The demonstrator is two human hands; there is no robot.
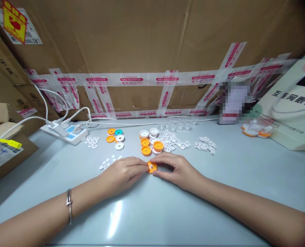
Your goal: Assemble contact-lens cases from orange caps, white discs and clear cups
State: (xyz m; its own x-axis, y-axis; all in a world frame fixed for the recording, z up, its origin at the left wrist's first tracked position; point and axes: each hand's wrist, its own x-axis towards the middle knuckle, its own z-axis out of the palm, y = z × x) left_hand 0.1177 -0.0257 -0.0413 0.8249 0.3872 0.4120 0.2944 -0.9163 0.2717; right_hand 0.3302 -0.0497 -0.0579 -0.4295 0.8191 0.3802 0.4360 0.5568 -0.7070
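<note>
Between my two hands is an orange round plastic part (152, 168) with a small white piece at its middle. My right hand (179, 168) grips its right side, thumb in front and fingers behind. From the left, my left hand (126, 171) has its fingertips pressed together at the part's left edge; what lies under them is hidden. Just beyond my hands are orange round cases (146, 150) and white round cases (144, 133), some stacked. Small white caps (107, 164) lie beyond my left hand.
White spoked pieces (170, 140) and more white pieces (205, 144) lie to the right of the cases, with clear domes (178, 123) behind. Orange, white and teal discs (118, 132) sit left. A power strip (75, 137), cardboard boxes (142, 41) and a paper bag (291, 106) surround the table.
</note>
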